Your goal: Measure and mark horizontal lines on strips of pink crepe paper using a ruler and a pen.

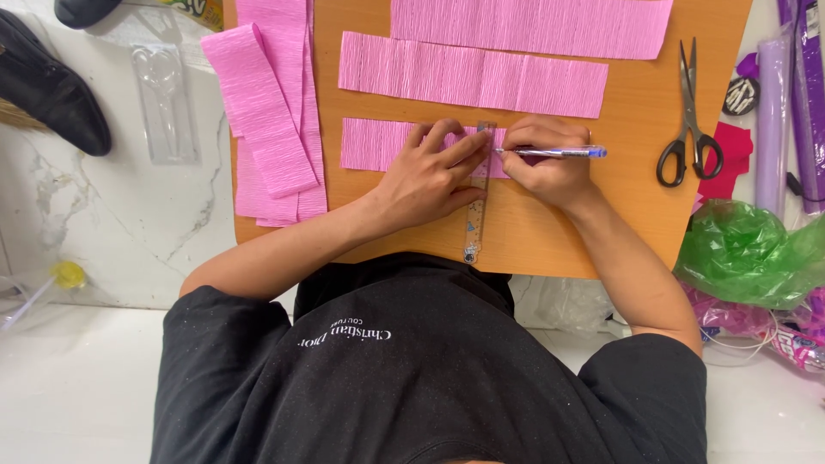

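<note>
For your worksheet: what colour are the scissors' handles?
Black, on the scissors; clearest in the head view.

Clear plastic blister pack (163, 103): well left of the left grip (430, 172), on the white marble floor beside the worktop (636, 198), long shape w/ moulded hollow, see-through. Yellow-green printed pack (196, 10): far up-left of the grips, only a corner shows at the top edge. Round black-and-white label (741, 94): right of the right grip (546, 163), past the worktop edge. Pink printed wrapper (795, 348): low right of that grip, partly cut off.
</note>
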